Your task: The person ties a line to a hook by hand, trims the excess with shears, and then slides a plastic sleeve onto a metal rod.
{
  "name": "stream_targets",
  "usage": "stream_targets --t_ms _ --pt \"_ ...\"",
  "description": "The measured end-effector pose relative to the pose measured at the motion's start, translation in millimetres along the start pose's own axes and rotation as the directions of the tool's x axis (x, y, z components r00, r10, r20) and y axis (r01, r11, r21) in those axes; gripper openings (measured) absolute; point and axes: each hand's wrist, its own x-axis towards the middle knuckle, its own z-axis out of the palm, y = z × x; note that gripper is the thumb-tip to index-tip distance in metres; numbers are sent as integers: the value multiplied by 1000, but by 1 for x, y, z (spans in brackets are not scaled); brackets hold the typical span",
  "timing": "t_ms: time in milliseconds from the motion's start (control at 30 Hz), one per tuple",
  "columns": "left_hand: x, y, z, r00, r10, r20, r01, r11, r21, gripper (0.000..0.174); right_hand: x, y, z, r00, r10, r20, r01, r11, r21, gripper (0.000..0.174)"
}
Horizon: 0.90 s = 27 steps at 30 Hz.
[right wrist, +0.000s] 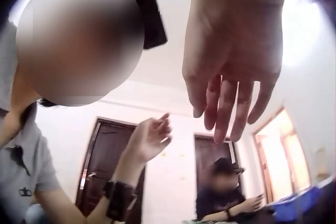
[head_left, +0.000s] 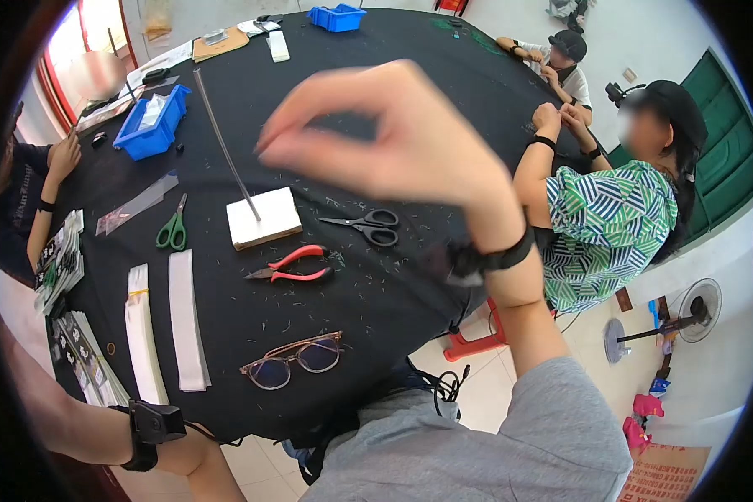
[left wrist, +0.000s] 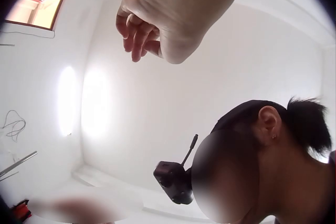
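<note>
My right hand (head_left: 422, 138) is raised over the table in the head view, slightly blurred, its fingers and thumb bent toward each other. In the right wrist view its fingers hang down, slightly spread, with nothing in them. My left hand (left wrist: 157, 24) is held up with loosely curled fingers and nothing visible in them; the right wrist view shows it raised as well. Under the right hand stand a white foam block (head_left: 264, 219) with a thin upright rod (head_left: 226, 146), black scissors (head_left: 366, 224) and red-handled pliers (head_left: 297, 266).
Green-handled scissors (head_left: 173, 227), white strips (head_left: 188, 322), eyeglasses (head_left: 293, 361) and packaged cards (head_left: 88, 360) lie on the black tablecloth (head_left: 251, 305). Blue bins (head_left: 152, 125) stand farther back. Other people sit around the table, one in a patterned shirt (head_left: 615, 222) close on the right.
</note>
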Motion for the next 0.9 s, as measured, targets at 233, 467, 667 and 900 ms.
stream_targets --t_ms 233,467,667,900 --pt "-17 18 26 988 -112 -110 108 993 -41 32 -108 162 -90 831 470 -297 -474 319 -821 9" --pt "-26 33 41 948 -212 -236 196 977 -88 33 -176 243 -95 588 807 56 -252 249 -935 27" --pt "-28 39 44 891 -308 -334 277 951 -139 33 -172 235 -94 570 817 84 -273 285 -919 19" --pt "-5 -2 -18 791 342 508 -455 883 115 30 -185 258 -101 521 843 135 -376 369 -850 17"
